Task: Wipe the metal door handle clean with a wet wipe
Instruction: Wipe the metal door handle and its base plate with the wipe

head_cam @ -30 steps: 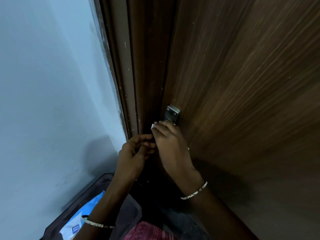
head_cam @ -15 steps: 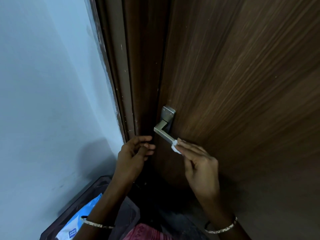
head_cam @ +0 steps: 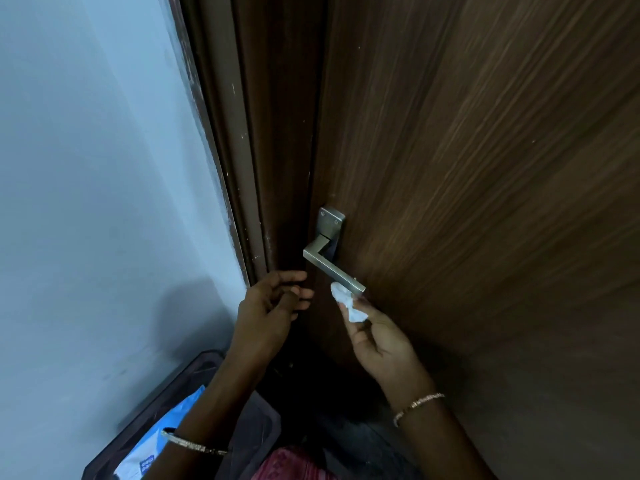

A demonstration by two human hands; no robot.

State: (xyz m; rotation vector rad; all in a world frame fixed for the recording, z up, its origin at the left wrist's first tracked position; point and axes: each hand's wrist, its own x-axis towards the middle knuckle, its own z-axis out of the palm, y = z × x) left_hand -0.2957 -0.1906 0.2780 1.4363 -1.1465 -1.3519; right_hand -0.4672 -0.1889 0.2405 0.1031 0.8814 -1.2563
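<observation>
A brushed metal door handle [head_cam: 330,262] with a square back plate sits on the dark brown wooden door [head_cam: 485,202]; its lever slants down to the right. My right hand [head_cam: 379,336] pinches a crumpled white wet wipe [head_cam: 346,301] just under the lever's free end, touching or nearly touching it. My left hand [head_cam: 273,306] rests at the door's edge beside the frame, left of the handle, fingers loosely curled with nothing visible in them.
The brown door frame [head_cam: 242,168] meets a pale blue wall [head_cam: 104,202] on the left. Below, a dark case [head_cam: 166,407] holds a blue and white packet [head_cam: 162,441]. Red patterned cloth [head_cam: 291,464] shows at the bottom edge.
My right hand slid with the wipe from the handle's top corner down along the lever to its free end, then turned palm up below it. The left hand stayed at the door edge.
</observation>
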